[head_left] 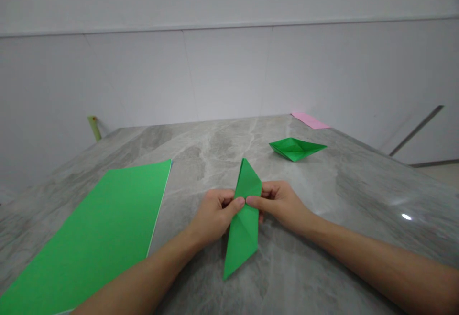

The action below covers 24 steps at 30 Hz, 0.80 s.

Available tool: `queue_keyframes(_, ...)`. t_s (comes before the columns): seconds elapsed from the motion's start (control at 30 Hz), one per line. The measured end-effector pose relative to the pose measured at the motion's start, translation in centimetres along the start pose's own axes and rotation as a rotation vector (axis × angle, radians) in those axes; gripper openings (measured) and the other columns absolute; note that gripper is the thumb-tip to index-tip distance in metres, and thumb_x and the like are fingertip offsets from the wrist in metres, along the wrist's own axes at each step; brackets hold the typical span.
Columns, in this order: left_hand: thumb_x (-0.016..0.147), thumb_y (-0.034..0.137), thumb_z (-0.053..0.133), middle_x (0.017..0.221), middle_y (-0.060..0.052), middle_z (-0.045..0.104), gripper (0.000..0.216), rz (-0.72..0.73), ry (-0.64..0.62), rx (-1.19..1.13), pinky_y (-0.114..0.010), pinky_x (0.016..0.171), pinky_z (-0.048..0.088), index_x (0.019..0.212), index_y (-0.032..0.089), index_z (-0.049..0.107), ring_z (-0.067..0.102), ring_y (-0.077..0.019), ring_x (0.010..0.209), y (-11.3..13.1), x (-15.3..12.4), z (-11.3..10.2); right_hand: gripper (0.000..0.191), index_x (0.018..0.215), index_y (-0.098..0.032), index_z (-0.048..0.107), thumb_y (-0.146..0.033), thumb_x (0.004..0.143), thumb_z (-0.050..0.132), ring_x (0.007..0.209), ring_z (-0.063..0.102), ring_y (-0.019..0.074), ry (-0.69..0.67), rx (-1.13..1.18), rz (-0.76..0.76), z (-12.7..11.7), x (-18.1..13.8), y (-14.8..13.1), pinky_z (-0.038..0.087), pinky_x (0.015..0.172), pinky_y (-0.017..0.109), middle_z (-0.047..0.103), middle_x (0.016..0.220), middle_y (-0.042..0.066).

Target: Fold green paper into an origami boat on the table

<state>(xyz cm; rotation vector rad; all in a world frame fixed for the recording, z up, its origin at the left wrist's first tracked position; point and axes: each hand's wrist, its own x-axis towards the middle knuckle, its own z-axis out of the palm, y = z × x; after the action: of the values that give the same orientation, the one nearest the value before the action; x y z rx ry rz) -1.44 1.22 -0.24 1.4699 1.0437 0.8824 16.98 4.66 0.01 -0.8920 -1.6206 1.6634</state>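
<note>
A: ok, what's being held here?

B: A folded paper (244, 241), bright green, with a point at the far end and another at the near end. The left hand (215, 213) pinches it along the left edge and the right hand (283, 205) along the right. Thumbs are on top, tips almost meeting near the middle, other fingers curled behind and partly hidden.

A: nice, and where is it exactly?

B: Front and centre over the grey marbled table (211, 155), its long side slanting slightly away from the person. Can't tell if the near tip touches down.

A: anything else around?

B: Yep, a big green sheet (111, 219) lies flat on the left, cut off by the bottom of the view. A little paper boat (297, 148), also green, is farther back to the right. Then there's a pink paper (310, 121) at the table's far right, near the white wall (222, 76).
</note>
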Motion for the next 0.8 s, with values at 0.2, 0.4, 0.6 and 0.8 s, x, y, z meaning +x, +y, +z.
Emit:
queue_keyframes(0.2, 0.085, 0.058, 0.052, 0.045, 0.000, 0.057, 0.047, -0.121, -0.169, 0.065, -0.017, 0.035, 0.039, 0.064, 0.016, 0.056, 0.052, -0.0100, 0.036, -0.09, -0.22, -0.01, 0.040, 0.062, -0.015, 0.061, -0.050, 0.070, 0.079, 0.050, 0.051, 0.0104, 0.065, -0.067, -0.016, -0.34, -0.11, 0.18, 0.039, 0.049, 0.023, 0.058, 0.055, -0.002)
queue_keyframes(0.4, 0.086, 0.054, 0.053, 0.045, -0.001, 0.058, 0.043, -0.079, -0.031, 0.053, -0.018, 0.034, 0.039, 0.067, 0.015, 0.058, 0.053, -0.0108, 0.035, -0.03, -0.22, 0.34, 0.044, 0.055, -0.017, 0.054, -0.050, 0.066, 0.081, 0.044, 0.046, 0.0083, 0.058, -0.054, 0.013, -0.07, 0.00, -0.19, 0.033, 0.044, 0.022, 0.054, 0.048, -0.004)
queue_keyframes(0.6, 0.089, 0.047, 0.050, 0.043, 0.000, 0.056, 0.043, -0.010, 0.078, 0.098, -0.018, 0.036, 0.038, 0.062, 0.015, 0.058, 0.052, -0.0107, 0.034, -0.17, -0.27, 0.23, 0.041, 0.065, -0.015, 0.064, -0.053, 0.067, 0.079, 0.051, 0.058, 0.0119, -0.078, -0.002, 0.109, 0.02, -0.18, -0.15, 0.044, 0.051, 0.023, 0.066, 0.059, 0.001)
queue_keyframes(0.8, 0.088, 0.046, 0.052, 0.044, -0.001, 0.059, 0.040, 0.002, 0.137, 0.071, -0.020, 0.037, 0.042, 0.063, 0.015, 0.058, 0.055, -0.0123, 0.036, -0.55, -0.12, 0.17, 0.038, 0.076, -0.012, 0.071, -0.049, 0.069, 0.079, 0.057, 0.066, 0.0141, -0.164, 0.036, 0.131, 0.02, -0.36, -0.01, 0.050, 0.053, 0.023, 0.075, 0.073, 0.006)
